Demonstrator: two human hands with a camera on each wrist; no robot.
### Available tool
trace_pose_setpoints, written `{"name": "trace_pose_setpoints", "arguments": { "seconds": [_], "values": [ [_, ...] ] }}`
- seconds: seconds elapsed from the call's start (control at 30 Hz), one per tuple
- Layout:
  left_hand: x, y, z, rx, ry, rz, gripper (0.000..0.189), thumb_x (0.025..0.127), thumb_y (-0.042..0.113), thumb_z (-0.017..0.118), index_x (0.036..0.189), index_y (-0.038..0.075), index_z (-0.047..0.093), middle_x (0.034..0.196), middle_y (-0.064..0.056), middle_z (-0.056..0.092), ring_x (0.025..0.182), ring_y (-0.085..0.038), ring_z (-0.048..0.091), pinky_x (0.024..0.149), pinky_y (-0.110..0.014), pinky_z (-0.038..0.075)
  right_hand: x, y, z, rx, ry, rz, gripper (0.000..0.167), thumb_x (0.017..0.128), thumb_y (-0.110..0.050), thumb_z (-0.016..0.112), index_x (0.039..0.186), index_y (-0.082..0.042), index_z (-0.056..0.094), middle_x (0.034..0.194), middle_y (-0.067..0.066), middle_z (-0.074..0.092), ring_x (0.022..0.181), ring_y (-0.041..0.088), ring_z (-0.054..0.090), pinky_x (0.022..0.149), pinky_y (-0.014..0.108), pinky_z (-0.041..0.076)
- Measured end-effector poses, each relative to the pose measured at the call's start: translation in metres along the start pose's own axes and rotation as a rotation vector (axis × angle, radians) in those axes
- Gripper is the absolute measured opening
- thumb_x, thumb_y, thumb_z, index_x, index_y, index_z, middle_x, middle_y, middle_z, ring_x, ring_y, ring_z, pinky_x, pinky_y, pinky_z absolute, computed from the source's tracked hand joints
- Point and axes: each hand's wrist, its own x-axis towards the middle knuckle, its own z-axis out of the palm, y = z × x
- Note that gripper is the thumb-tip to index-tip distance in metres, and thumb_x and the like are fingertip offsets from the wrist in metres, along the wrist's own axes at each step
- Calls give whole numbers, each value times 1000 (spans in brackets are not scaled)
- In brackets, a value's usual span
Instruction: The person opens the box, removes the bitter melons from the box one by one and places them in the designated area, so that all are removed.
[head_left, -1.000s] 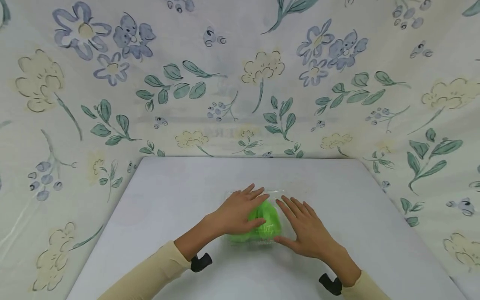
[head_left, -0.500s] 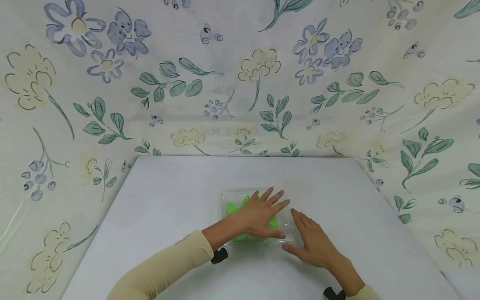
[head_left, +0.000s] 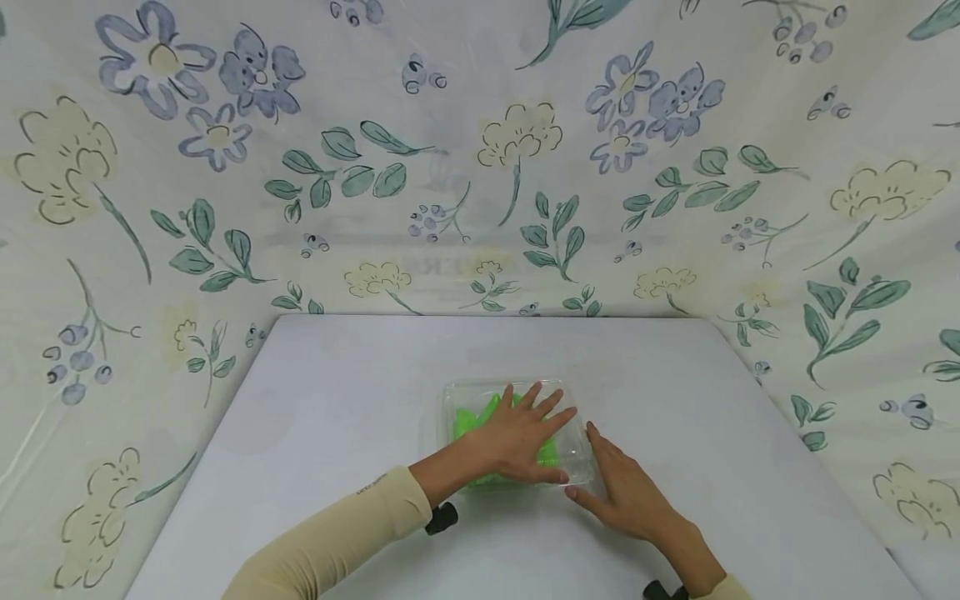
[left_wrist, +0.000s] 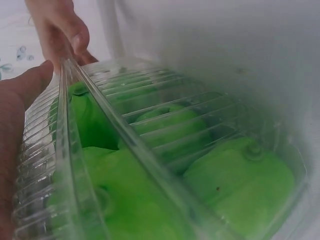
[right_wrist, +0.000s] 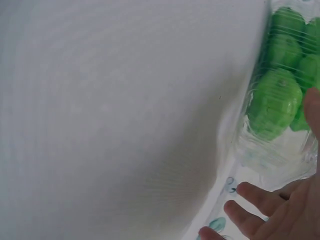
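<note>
A clear ribbed plastic box (head_left: 575,452) of lumpy green pieces (head_left: 464,422) sits midway between the white table (head_left: 337,375)'s side edges, probably light, slick and crushable, best held by its ends. The left hand (head_left: 517,443)'s grip spreads over its top; the right hand (head_left: 632,496)'s, unclamped, flanks its right end.

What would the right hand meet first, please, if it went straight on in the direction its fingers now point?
Probably the right wall of the clear plastic container. The right hand angles toward it in the head view, fingers close beside it; contact cannot be judged.
</note>
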Motion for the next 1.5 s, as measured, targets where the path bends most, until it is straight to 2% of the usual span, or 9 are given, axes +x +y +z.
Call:
{"name": "trace_pose_setpoints", "arguments": {
  "seconds": [0.23,0.5,0.73,0.93,1.07,1.27,1.5],
  "values": [
    [7,4,2,-15,14,26,94,85,78,47,158,26,21,163,-7,16,147,-36,14,108,-67,22,-2,3,0,52,-40,18,90,96,-52,57,154,4,18,151,24,35,134,41,40,102,60,38],
    [14,12,2,36,5,33,91,85,76,48,158,30,21,164,-6,10,148,-33,12,108,-65,23,-4,2,3,96,-67,40,84,100,-50,51,155,4,16,152,25,34,135,43,38,104,62,35],
    [14,15,1,61,18,39,86,85,76,49,156,31,28,163,-6,13,147,-33,18,107,-64,27,-7,2,-2,130,-93,37,88,97,-50,57,155,3,17,152,25,33,135,44,38,104,61,35],
    [13,14,1,65,21,41,89,83,79,48,156,30,29,163,-7,13,147,-34,17,107,-65,27,-7,4,-5,152,-90,15,84,99,-50,53,155,1,17,154,25,27,137,45,34,105,61,33],
    [14,13,1,50,20,53,95,80,83,48,156,30,29,163,-8,13,147,-35,17,107,-66,26,-6,6,-5,155,-93,5,85,98,-52,52,155,2,18,156,22,24,139,41,32,107,57,33],
    [13,12,1,45,19,70,97,78,84,48,156,29,29,163,-9,13,147,-35,17,107,-66,26,-1,9,-6,222,-90,-31,88,97,-49,57,153,6,19,157,21,19,141,37,27,109,55,29],
    [12,11,0,61,22,92,93,81,81,48,155,28,31,163,-9,15,146,-35,20,106,-64,29,2,8,-5,314,-135,11,91,96,-49,58,153,7,15,158,21,13,143,38,21,110,57,25]
  ]
}}
